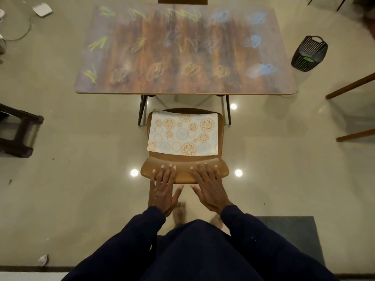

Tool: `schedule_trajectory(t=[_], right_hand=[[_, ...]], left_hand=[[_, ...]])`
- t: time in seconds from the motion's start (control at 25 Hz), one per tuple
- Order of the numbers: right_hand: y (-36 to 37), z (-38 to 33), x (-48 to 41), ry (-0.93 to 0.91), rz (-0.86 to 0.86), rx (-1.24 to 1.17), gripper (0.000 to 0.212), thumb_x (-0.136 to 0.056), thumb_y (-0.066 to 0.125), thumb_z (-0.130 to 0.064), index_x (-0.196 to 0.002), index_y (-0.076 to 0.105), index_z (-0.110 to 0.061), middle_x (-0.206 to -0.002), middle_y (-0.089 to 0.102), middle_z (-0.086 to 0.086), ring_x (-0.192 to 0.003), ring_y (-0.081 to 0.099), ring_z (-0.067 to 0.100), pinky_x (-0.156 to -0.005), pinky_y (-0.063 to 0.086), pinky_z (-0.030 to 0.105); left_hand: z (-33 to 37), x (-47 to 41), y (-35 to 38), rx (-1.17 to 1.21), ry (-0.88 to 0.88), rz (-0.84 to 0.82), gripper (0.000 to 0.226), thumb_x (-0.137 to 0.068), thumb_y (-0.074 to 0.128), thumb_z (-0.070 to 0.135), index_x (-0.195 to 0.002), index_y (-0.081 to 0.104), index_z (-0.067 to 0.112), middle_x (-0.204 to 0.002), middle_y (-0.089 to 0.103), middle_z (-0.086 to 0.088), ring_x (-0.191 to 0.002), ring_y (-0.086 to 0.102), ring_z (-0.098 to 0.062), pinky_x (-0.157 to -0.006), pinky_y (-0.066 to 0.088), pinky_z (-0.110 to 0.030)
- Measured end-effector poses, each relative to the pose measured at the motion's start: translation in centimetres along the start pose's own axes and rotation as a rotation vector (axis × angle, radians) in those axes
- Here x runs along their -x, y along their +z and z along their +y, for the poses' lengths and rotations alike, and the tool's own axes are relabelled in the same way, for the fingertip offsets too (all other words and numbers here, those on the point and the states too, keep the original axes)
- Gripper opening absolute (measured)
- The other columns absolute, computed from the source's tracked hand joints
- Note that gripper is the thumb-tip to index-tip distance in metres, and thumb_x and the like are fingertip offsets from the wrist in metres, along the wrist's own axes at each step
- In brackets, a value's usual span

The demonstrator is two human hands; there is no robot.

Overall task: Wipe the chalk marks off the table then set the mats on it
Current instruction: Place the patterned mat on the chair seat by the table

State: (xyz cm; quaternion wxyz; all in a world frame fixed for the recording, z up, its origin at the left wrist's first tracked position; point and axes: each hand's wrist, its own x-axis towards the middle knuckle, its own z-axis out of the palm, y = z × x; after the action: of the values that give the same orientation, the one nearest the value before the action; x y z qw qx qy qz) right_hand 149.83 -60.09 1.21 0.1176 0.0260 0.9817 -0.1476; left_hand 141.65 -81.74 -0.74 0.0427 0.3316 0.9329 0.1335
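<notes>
Chalk marks (155,69) cover the table (182,88). Mats (182,132) lie on the chair (183,160) seat before it. Left hand (162,189) and right hand (211,189) rest flat, fingers straight, on the chair back, holding nothing.

The tabletop (162,84) is showing smooth wood grain under powdery chalk marks (190,68); the floor (81,179) is gleaming glossy; the chair (182,174) is looking smooth, the mat (182,134) matt.

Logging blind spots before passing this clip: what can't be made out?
- Mats: head view, top one hides any beneath.
- Far chair: cut off by top edge.
- White scrap: too small to identify.
- Left hand, right hand: contact with near chair unclear from above.
</notes>
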Motion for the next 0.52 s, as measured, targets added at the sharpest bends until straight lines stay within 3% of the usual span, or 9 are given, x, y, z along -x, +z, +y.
schedule_trajectory(t=[0.28, 0.52], right_hand=[[-0.1, 0.0, 0.6, 0.025, -0.039, 0.004, 0.078, -0.103, 0.037, -0.070, -0.169, 0.028, -0.030, -0.176, 0.025, 0.005, -0.165, 0.012, 0.037, -0.130, -0.005, 0.060], [1.1, -2.5, 2.3, 0.111, -0.044, -0.046, 0.082, -0.100, 0.039, -0.074, -0.167, 0.031, -0.027, -0.175, 0.029, 0.006, -0.164, 0.015, 0.040, -0.127, 0.001, 0.065]], left_hand=[[-0.2, 0.7, -0.3, 0.019, 0.054, -0.017, 0.066, -0.111, 0.034, 0.048, -0.165, 0.036, 0.010, -0.168, 0.040, -0.013, -0.158, 0.031, -0.034, -0.129, 0.019, -0.056], [-1.8, 2.0, -0.5, 0.052, 0.107, -0.029, 0.063, -0.115, 0.019, 0.050, -0.164, 0.036, 0.014, -0.168, 0.041, -0.011, -0.159, 0.031, -0.033, -0.128, 0.019, -0.054]])
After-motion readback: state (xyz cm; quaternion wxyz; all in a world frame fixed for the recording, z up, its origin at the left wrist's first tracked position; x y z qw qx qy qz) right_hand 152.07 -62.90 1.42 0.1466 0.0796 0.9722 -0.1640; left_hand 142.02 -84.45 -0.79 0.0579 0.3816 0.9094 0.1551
